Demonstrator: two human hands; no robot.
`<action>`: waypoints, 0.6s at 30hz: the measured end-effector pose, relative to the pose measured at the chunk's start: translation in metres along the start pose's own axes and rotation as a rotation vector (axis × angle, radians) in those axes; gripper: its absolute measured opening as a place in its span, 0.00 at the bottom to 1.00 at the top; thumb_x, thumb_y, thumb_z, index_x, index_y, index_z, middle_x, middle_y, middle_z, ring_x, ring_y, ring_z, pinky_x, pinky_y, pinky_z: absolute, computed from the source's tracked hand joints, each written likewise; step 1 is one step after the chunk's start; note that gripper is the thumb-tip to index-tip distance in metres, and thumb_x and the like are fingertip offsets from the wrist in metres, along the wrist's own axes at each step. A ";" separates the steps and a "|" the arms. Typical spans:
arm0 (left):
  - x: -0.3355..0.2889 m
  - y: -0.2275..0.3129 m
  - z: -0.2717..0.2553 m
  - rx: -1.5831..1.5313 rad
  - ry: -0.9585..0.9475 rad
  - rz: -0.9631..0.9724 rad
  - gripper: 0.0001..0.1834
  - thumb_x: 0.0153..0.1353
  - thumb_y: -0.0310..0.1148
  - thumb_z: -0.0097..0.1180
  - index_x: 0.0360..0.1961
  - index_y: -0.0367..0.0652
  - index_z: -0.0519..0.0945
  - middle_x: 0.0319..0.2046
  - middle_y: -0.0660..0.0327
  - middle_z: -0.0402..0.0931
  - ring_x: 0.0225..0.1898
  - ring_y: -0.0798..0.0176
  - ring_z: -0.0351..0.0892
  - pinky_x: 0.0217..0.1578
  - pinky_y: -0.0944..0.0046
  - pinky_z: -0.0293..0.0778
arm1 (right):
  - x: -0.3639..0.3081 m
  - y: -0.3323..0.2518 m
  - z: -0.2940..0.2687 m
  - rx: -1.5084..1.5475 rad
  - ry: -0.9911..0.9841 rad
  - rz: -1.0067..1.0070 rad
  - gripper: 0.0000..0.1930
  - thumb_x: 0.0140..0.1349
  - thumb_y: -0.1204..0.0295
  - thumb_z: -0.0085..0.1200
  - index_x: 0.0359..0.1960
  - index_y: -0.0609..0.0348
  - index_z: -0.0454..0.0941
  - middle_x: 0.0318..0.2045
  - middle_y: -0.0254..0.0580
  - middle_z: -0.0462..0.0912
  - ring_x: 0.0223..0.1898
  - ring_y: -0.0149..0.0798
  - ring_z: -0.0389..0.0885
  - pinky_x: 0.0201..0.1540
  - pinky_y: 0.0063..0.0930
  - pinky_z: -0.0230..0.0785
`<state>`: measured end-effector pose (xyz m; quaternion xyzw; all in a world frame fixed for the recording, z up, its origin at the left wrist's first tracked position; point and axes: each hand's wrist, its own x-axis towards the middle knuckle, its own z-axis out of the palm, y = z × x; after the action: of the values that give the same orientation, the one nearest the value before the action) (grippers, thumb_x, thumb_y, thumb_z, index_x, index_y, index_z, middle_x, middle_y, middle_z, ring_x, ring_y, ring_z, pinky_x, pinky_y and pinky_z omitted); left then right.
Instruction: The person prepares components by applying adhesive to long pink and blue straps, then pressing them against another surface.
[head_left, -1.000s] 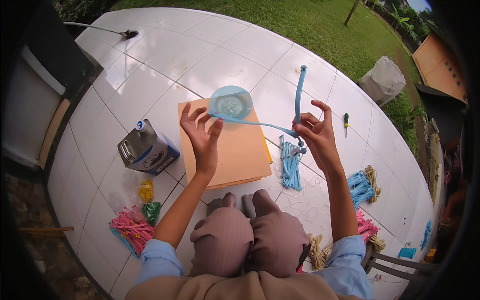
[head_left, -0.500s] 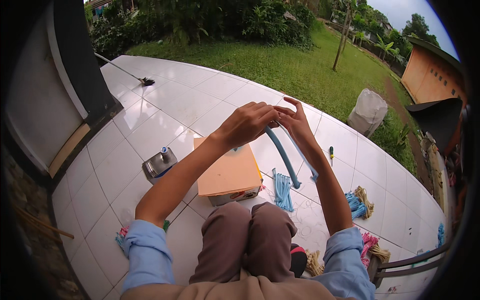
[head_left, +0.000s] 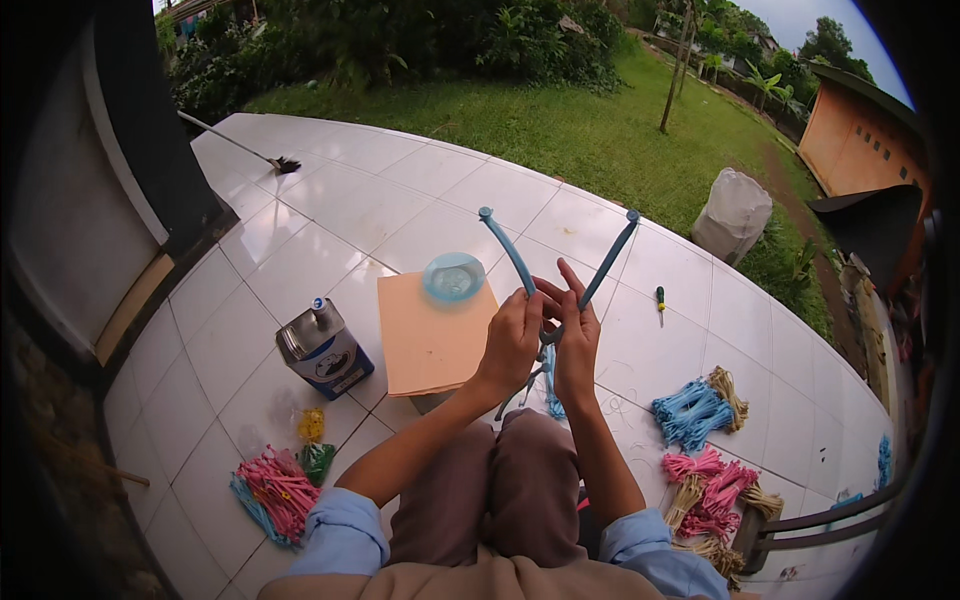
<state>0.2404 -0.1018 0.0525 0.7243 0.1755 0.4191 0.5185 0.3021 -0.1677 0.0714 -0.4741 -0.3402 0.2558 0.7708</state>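
Observation:
Between my two hands is a blue flip-flop strap [head_left: 608, 262], spread in a V with a round plug at each upper tip. My left hand [head_left: 510, 338] pinches one arm of it, and my right hand [head_left: 578, 348] grips the other, its index finger raised. Thinner blue strips [head_left: 536, 384] dangle under the hands; whether they join the strap I cannot tell. Left of my hands, a flat cardboard sheet [head_left: 425, 345] tops a box, mostly hidden beneath it. A translucent blue dish [head_left: 455, 277] rests on the sheet's far edge.
A metal can [head_left: 325, 350] stands left of the box. Pink and blue strap bundles [head_left: 277, 490] lie lower left. Blue bundles [head_left: 692, 412] and pink bundles [head_left: 715, 485] lie right, near a dark chair arm [head_left: 830, 530]. A screwdriver [head_left: 660, 303] lies on the tiles.
Both hands have come down and nearer to me. The strap, hanging downward before, now points upward and is spread apart. The dish and bundles at left have come into sight.

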 end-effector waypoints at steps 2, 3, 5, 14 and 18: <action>-0.002 -0.004 0.000 -0.113 0.120 0.066 0.16 0.68 0.36 0.39 0.32 0.34 0.73 0.27 0.59 0.72 0.26 0.71 0.73 0.27 0.71 0.69 | 0.001 0.002 -0.005 -0.063 0.035 -0.081 0.22 0.70 0.59 0.32 0.62 0.55 0.59 0.42 0.46 0.76 0.42 0.33 0.78 0.37 0.24 0.75; -0.004 -0.004 -0.005 -0.112 0.128 0.052 0.16 0.68 0.36 0.39 0.32 0.34 0.73 0.27 0.59 0.72 0.26 0.71 0.73 0.27 0.71 0.69 | 0.001 -0.001 -0.006 -0.115 0.049 -0.048 0.22 0.71 0.59 0.31 0.61 0.54 0.60 0.34 0.39 0.74 0.35 0.29 0.77 0.29 0.20 0.73; -0.002 -0.007 -0.020 -0.298 0.147 -0.094 0.12 0.66 0.33 0.42 0.33 0.35 0.74 0.33 0.61 0.72 0.26 0.73 0.72 0.28 0.73 0.68 | 0.007 -0.003 -0.015 -0.252 -0.025 0.008 0.21 0.71 0.58 0.31 0.60 0.52 0.61 0.27 0.34 0.69 0.27 0.24 0.74 0.22 0.16 0.67; 0.025 -0.032 -0.072 -0.189 0.182 -0.238 0.07 0.56 0.27 0.58 0.34 0.36 0.77 0.27 0.63 0.75 0.28 0.73 0.73 0.31 0.73 0.70 | 0.064 0.018 -0.039 -0.338 -0.305 0.196 0.24 0.69 0.54 0.33 0.62 0.49 0.58 0.19 0.27 0.60 0.17 0.23 0.71 0.18 0.18 0.67; 0.021 -0.096 -0.087 -0.130 0.156 -0.410 0.06 0.53 0.27 0.62 0.29 0.36 0.79 0.24 0.62 0.77 0.26 0.73 0.73 0.30 0.73 0.71 | 0.095 0.072 -0.048 -0.380 -0.398 0.379 0.24 0.68 0.54 0.34 0.62 0.48 0.58 0.19 0.26 0.59 0.16 0.24 0.71 0.19 0.18 0.67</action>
<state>0.2015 0.0034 -0.0152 0.6041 0.3313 0.3702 0.6231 0.3943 -0.0962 0.0174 -0.6050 -0.4315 0.4140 0.5258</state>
